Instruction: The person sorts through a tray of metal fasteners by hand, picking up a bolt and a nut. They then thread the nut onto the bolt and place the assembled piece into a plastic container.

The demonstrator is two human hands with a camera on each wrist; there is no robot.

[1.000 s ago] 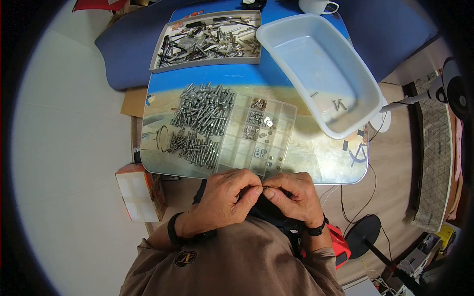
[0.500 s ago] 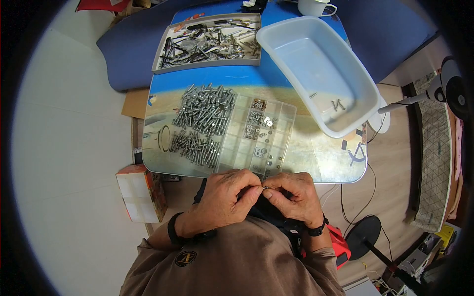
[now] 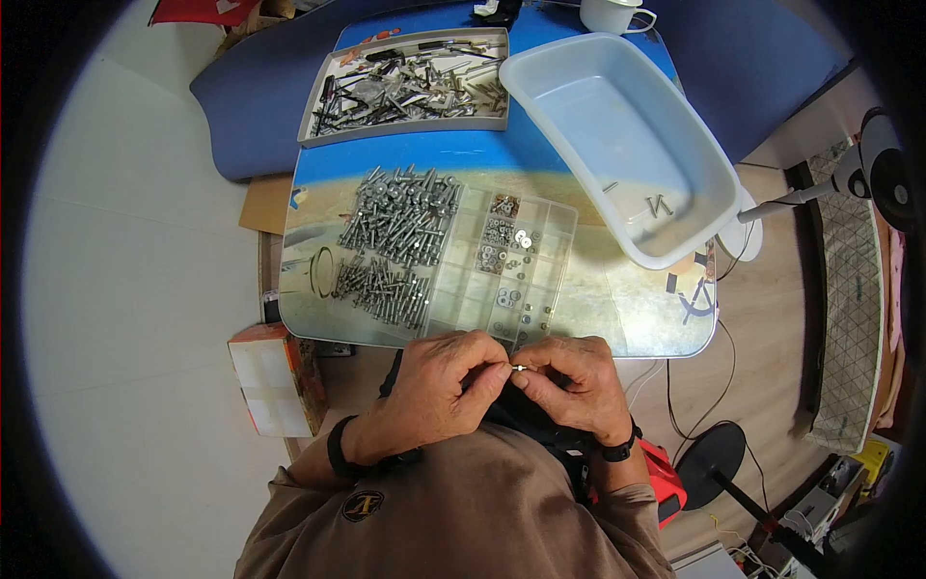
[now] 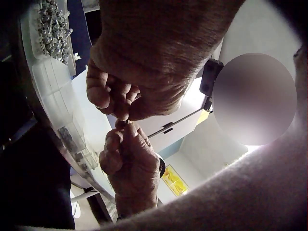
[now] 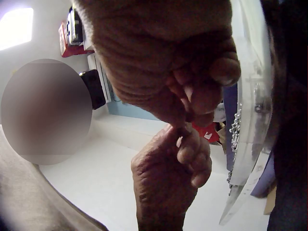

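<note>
In the head view a small metal piece (image 3: 519, 368) shows between the fingertips of both hands, just off the table's front edge. The left hand (image 3: 446, 384) pinches its left end with thumb and forefinger; the right hand (image 3: 576, 388) pinches it from the right. Both wrist views show the thumbs and forefingers meeting, the left hand (image 4: 144, 72) above the right hand (image 4: 132, 166) in the left wrist view. Fingers hide most of the piece, so its kind cannot be told. Beyond the hands lies a clear compartment box (image 3: 461, 307) holding washers and nuts (image 3: 499, 233).
Left of the box lie piles of longer screws (image 3: 400, 214) and shorter screws (image 3: 384, 292). A shallow box (image 3: 311, 138) of mixed hardware is at the back. A whitish tub (image 3: 617, 116) with a few screws stands at the right, near a white mug (image 3: 608, 15).
The small metal piece shows more plainly between the fingertips, where it was dark and mostly hidden. Both hands stay in nearly the same place.
</note>
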